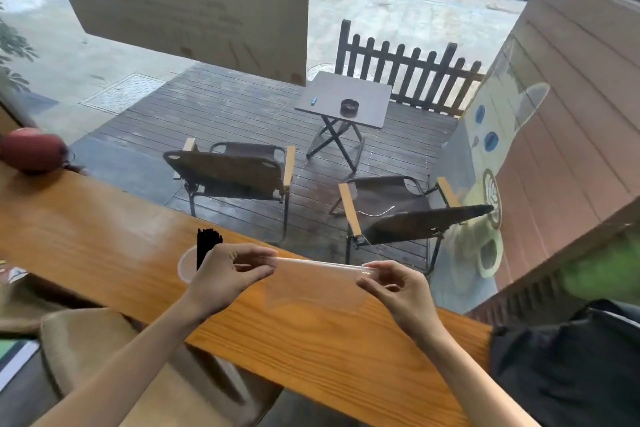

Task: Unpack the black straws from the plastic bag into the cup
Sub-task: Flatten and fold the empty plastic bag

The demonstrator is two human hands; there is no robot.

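A clear plastic bag (313,284) is stretched flat between my two hands above the wooden counter (104,239). My left hand (232,274) pinches its left end and my right hand (394,288) pinches its right end. The bag looks see-through with no straws visible inside. A bundle of black straws (207,246) stands upright in a translucent plastic cup (187,267), just behind my left hand, which hides part of the cup.
A dark red round object (33,152) sits at the counter's far left by the window. A black cloth or bag (568,364) lies at the right end. A tan stool (114,350) stands below the counter. Outside the glass are chairs and a folding table.
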